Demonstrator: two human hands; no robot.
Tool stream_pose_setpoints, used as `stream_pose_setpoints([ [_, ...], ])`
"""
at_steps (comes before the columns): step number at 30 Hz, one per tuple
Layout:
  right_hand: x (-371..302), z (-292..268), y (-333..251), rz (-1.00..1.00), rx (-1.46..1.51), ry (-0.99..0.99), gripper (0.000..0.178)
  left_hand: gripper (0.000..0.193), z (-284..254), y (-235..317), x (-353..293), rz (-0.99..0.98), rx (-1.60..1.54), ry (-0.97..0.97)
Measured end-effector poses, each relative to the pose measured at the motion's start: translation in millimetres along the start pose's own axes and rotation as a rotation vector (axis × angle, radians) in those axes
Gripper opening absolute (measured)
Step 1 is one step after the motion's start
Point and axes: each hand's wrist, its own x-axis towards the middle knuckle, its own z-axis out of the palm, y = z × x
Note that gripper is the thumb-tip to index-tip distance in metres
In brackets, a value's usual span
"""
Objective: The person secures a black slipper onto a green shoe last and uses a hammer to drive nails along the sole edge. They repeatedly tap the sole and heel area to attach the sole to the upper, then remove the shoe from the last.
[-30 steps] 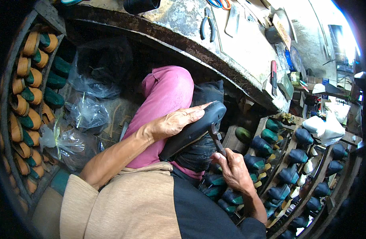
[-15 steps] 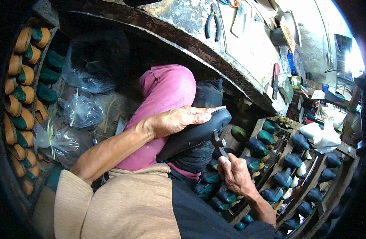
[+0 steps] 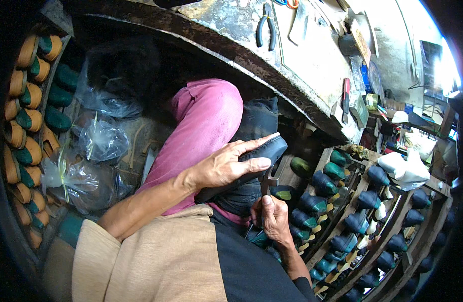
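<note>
On my thigh lies a black shoe (image 3: 273,149), its toe pointing up to the right and its rear partly covered by my forearm. My left hand (image 3: 224,165) is closed round it, with the fingers over the far edge and the thumb on the near side. My right hand (image 3: 274,219) grips a hammer (image 3: 269,182) by its handle, just below the head. The hammer's head is right by the underside of the shoe's toe; whether they touch, I cannot tell.
A wooden rack (image 3: 337,221) with rows of dark shoes stands close on my right. Another rack of tan shoes (image 3: 32,121) is at the far left, near tied plastic bags (image 3: 103,138). The workbench (image 3: 231,30) ahead carries pliers (image 3: 266,30) and a red-handled cutter (image 3: 346,98).
My right hand has moved left with the hammer, bringing its head under the shoe's toe. The shoe has turned slightly, and my left thumb lies lower across its side.
</note>
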Motion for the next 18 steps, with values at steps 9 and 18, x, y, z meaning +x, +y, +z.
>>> stream_pose_setpoints([
  [9, -16, 14, 5, 0.103, 0.127, 0.011, 0.068, 0.062, 64, -1, 0, 0.188, 0.669, 0.529],
  [18, -46, 15, 17, 0.368, 0.279, 0.076, 0.064, 0.06, 84, -9, 8, 0.257, 0.852, 0.658],
])
